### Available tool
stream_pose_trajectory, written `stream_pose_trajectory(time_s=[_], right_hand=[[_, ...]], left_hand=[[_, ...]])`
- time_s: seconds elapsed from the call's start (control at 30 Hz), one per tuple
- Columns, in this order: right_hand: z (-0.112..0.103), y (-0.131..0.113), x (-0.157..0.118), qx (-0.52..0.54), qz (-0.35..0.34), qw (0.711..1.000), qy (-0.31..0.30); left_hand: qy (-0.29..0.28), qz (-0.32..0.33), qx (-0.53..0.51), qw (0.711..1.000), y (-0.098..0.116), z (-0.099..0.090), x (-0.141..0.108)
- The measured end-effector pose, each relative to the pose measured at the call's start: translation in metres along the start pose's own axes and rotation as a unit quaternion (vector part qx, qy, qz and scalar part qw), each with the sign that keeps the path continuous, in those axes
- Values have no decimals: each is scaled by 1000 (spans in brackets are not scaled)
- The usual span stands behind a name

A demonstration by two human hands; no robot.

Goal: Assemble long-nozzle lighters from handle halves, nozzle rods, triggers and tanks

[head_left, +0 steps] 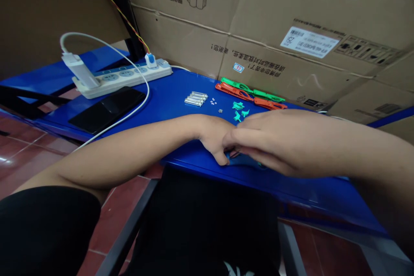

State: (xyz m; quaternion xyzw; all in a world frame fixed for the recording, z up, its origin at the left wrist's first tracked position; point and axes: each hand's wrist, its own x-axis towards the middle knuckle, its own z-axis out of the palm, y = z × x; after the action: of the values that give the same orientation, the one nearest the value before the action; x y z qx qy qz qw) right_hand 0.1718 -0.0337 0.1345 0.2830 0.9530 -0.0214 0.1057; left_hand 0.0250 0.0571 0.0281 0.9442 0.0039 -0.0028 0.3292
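Near the front edge of the blue desk, a partly hidden blue plastic piece lies under the right hand, seemingly lengthwise along that edge, the left hand at its left end, though how closed either grip is I cannot tell.

Light is dim, the right hand looks blurred, and floor tiles glare.
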Motion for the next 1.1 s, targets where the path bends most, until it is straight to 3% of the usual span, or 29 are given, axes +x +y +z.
stream_pose_trajectory(time_s=[0.07,0.3,0.43,0.5,0.6,0.67,0.73,0.77,0.83,0.9,0.97,1.1], right_hand=[[0,0,0,26,-24,999,-6],[0,12,-9,36,-10,999,6],[2,32,-37,100,60,988,101],[16,47,-52,147,135,959,203],[52,75,-66,222,250,862,382],[77,93,-69,268,302,789,463],[97,107,-70,282,348,742,499],[103,112,-71,284,362,728,508],[110,118,-73,286,375,720,509],[111,119,-74,284,374,721,511],[110,117,-74,276,367,720,521],[108,112,-69,272,364,732,508]], left_hand=[[-14,1,-8,1000,0,0,0],[-26,15,-19,999,-3,-3,-1],[-65,14,-1,998,-4,-7,-1],[-62,20,3,998,-4,-8,0],[-44,25,6,999,-3,-10,-1],[-36,24,-4,999,-5,-16,-5],[13,13,1,1000,-12,-26,-13],[64,-2,20,998,-18,-33,-18],[209,-62,91,972,-35,-46,-27],[299,-150,142,932,-54,-54,-32],[306,-210,157,915,-69,-55,-31],[256,-228,163,925,-79,-45,-22]])
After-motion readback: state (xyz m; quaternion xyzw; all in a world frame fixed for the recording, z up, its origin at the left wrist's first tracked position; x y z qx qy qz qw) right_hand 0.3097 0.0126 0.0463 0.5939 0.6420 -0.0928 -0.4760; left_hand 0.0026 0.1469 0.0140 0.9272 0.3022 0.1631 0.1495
